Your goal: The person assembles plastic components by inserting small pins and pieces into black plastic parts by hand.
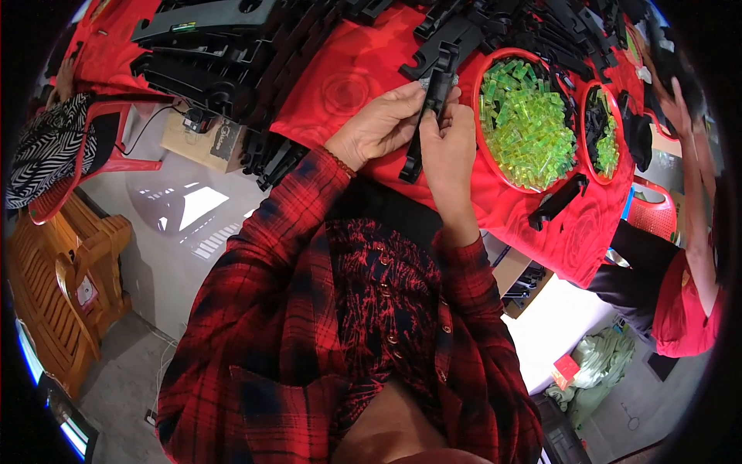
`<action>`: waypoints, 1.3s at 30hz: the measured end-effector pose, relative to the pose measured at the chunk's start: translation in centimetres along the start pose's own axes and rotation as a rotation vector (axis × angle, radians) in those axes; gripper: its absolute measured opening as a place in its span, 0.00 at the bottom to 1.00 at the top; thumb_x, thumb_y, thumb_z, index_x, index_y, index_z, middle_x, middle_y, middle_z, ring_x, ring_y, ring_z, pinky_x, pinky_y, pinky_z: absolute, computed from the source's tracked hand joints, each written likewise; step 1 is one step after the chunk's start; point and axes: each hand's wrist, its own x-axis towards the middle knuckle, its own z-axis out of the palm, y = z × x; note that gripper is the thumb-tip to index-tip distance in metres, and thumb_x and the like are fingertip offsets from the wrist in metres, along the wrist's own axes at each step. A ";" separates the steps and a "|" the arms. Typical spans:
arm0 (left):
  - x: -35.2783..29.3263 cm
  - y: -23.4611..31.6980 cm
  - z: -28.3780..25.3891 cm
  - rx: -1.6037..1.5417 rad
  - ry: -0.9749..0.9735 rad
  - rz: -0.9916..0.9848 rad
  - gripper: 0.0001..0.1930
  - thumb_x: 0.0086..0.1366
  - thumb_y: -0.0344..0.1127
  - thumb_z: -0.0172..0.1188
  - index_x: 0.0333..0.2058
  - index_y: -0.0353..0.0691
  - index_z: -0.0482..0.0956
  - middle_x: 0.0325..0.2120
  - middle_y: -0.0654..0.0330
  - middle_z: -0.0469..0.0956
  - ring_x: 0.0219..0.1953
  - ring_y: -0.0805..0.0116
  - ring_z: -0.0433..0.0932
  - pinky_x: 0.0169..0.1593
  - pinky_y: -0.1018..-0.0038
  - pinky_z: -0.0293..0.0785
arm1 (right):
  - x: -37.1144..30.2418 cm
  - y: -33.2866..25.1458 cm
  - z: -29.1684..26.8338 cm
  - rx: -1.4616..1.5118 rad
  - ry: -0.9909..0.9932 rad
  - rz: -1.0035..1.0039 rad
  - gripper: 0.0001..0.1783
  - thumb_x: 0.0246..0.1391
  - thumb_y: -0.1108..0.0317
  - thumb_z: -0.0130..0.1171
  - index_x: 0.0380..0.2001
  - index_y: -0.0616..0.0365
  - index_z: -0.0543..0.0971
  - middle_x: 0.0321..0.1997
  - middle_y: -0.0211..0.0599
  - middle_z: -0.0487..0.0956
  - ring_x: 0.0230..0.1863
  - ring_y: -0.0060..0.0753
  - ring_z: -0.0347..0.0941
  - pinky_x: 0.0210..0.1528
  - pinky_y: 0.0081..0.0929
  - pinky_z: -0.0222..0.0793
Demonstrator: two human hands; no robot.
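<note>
The left hand [386,127] and right hand [450,139], fingers curled closed, grip a slim black plastic bar [441,76] over the near edge of the red tablecloth [332,89]; it looks light, stiff, perhaps slick, best held along its long sides; the red basin [478,116] crowds it rightward, while leftward seems roomier

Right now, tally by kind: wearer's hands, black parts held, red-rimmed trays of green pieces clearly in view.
Hands: 2, left hand and right hand
Held black plastic part: 1
Red-rimmed trays: 2, large tray and small tray
Total: 5
</note>
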 end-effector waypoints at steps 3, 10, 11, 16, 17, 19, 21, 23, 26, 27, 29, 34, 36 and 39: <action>-0.1 0.1 0.1 0.007 -0.004 0.002 0.25 0.74 0.33 0.50 0.66 0.32 0.61 0.64 0.51 0.67 0.65 0.62 0.68 0.69 0.68 0.63 | -0.1 -0.2 -0.6 0.077 -0.050 0.045 0.11 0.60 0.69 0.60 0.39 0.67 0.73 0.32 0.39 0.78 0.29 0.24 0.74 0.33 0.25 0.71; -0.1 0.0 0.2 0.014 -0.014 -0.003 0.24 0.75 0.33 0.49 0.66 0.32 0.61 0.63 0.51 0.68 0.65 0.62 0.68 0.70 0.67 0.62 | 0.0 -0.1 -0.5 0.141 -0.033 0.004 0.12 0.60 0.67 0.61 0.40 0.67 0.74 0.30 0.39 0.78 0.28 0.25 0.75 0.32 0.26 0.71; -0.2 0.0 0.2 0.015 -0.012 -0.001 0.24 0.75 0.33 0.49 0.66 0.32 0.61 0.63 0.51 0.68 0.65 0.62 0.68 0.70 0.67 0.62 | 0.0 -0.4 -0.6 0.061 -0.046 0.020 0.13 0.60 0.66 0.61 0.40 0.67 0.74 0.30 0.40 0.78 0.27 0.26 0.74 0.31 0.27 0.70; 0.0 -0.2 0.2 0.033 0.039 -0.020 0.22 0.75 0.35 0.49 0.65 0.35 0.64 0.60 0.52 0.71 0.62 0.63 0.71 0.66 0.67 0.67 | 0.4 0.2 -1.2 -0.073 -0.072 -0.021 0.16 0.60 0.64 0.60 0.41 0.68 0.74 0.29 0.43 0.78 0.25 0.30 0.73 0.30 0.31 0.69; 0.0 -0.2 0.1 0.033 0.037 -0.022 0.22 0.75 0.35 0.49 0.65 0.35 0.64 0.60 0.52 0.71 0.62 0.63 0.71 0.66 0.67 0.67 | 0.4 0.3 -1.2 -0.068 -0.040 -0.068 0.15 0.59 0.65 0.61 0.40 0.67 0.74 0.32 0.44 0.77 0.27 0.32 0.73 0.32 0.31 0.69; -0.2 0.0 -0.1 0.022 0.004 -0.097 0.20 0.76 0.36 0.49 0.62 0.36 0.68 0.55 0.54 0.75 0.56 0.64 0.75 0.61 0.67 0.73 | 0.5 -0.5 -1.4 -0.061 -0.013 -0.117 0.14 0.58 0.67 0.62 0.40 0.67 0.74 0.36 0.46 0.77 0.29 0.33 0.73 0.34 0.31 0.70; -0.4 0.3 -0.1 -0.016 -0.056 -0.105 0.18 0.76 0.37 0.49 0.60 0.36 0.69 0.52 0.55 0.76 0.54 0.65 0.76 0.59 0.68 0.75 | 0.2 -2.1 -1.7 -0.057 0.099 -0.110 0.20 0.55 0.67 0.63 0.46 0.68 0.72 0.45 0.54 0.70 0.44 0.55 0.73 0.47 0.46 0.71; -0.4 0.3 -0.3 -0.054 -0.115 -0.114 0.17 0.76 0.37 0.49 0.59 0.36 0.71 0.50 0.56 0.77 0.52 0.66 0.78 0.56 0.68 0.77 | 0.2 -2.7 -2.0 -0.008 0.109 -0.124 0.21 0.54 0.69 0.64 0.48 0.67 0.73 0.46 0.52 0.69 0.45 0.53 0.72 0.48 0.45 0.70; -0.2 -0.1 -0.6 -0.079 -0.136 -0.097 0.16 0.76 0.37 0.48 0.56 0.36 0.72 0.48 0.57 0.77 0.50 0.67 0.78 0.56 0.71 0.77 | -0.1 -2.4 -2.0 -0.077 0.141 -0.243 0.21 0.54 0.71 0.63 0.51 0.63 0.74 0.46 0.48 0.68 0.47 0.48 0.71 0.50 0.44 0.67; -0.1 -0.4 -0.2 -0.002 0.027 -0.080 0.16 0.76 0.36 0.48 0.56 0.35 0.72 0.49 0.57 0.77 0.51 0.67 0.78 0.56 0.71 0.77 | -0.2 -2.2 -1.9 -0.198 0.162 -0.346 0.21 0.54 0.71 0.63 0.52 0.61 0.75 0.47 0.47 0.68 0.48 0.45 0.70 0.52 0.43 0.65; 0.0 -0.6 -0.3 0.075 0.190 -0.063 0.16 0.76 0.36 0.48 0.56 0.34 0.72 0.49 0.57 0.77 0.51 0.67 0.78 0.57 0.71 0.77 | -0.4 -2.2 -1.9 -0.250 0.167 -0.379 0.18 0.54 0.73 0.62 0.50 0.59 0.78 0.47 0.45 0.69 0.48 0.43 0.69 0.51 0.39 0.65; -0.1 -0.3 -0.4 0.063 0.156 -0.075 0.16 0.77 0.35 0.46 0.56 0.33 0.71 0.51 0.55 0.76 0.52 0.66 0.77 0.59 0.69 0.75 | -0.7 -1.6 -1.7 -0.355 0.167 -0.443 0.15 0.54 0.74 0.62 0.47 0.58 0.82 0.47 0.40 0.72 0.47 0.39 0.69 0.52 0.39 0.60; 0.0 -0.4 -0.5 0.040 0.141 -0.069 0.16 0.77 0.36 0.46 0.55 0.33 0.72 0.49 0.56 0.77 0.51 0.67 0.78 0.57 0.71 0.77 | -0.8 -1.5 -1.5 -0.359 0.173 -0.437 0.15 0.54 0.73 0.62 0.47 0.57 0.82 0.48 0.38 0.73 0.48 0.37 0.70 0.51 0.39 0.59; 0.1 -0.5 -0.4 0.009 0.133 -0.065 0.16 0.77 0.37 0.46 0.53 0.33 0.73 0.47 0.57 0.78 0.49 0.68 0.79 0.55 0.72 0.79 | -0.9 -1.5 -1.2 -0.354 0.162 -0.414 0.16 0.54 0.73 0.62 0.47 0.57 0.82 0.48 0.38 0.73 0.48 0.36 0.70 0.51 0.37 0.58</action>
